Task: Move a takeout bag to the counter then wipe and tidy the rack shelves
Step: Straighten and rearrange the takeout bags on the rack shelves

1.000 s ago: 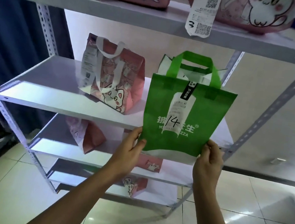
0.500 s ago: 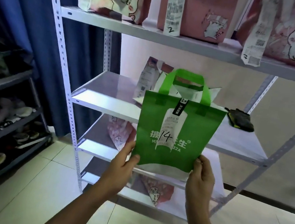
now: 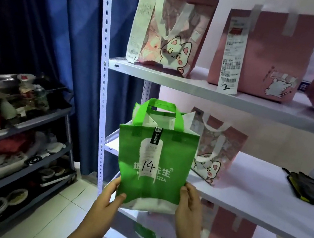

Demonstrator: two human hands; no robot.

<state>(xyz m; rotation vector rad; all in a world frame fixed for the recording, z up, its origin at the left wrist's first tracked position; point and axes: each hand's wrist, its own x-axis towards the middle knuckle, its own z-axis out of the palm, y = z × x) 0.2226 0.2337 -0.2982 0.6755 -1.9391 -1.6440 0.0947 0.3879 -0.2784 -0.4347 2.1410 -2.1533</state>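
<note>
Both hands, left hand and right hand, are pinching the green bag by its bottom corners, near the rack.

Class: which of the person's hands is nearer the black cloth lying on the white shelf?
Right. The right hand grips the green bag on the side toward the black cloth; the left hand grips its far side.

A green takeout bag marked "14" hangs upright in front of the white rack, the left hand pinching its lower corner at 7 o'clock and the right hand gripping the corner at 5 o'clock. Pink cat bags stand on the shelves behind, a dark cloth lies at 3 o'clock, and a cluttered grey trolley stands at 9 o'clock.
</note>
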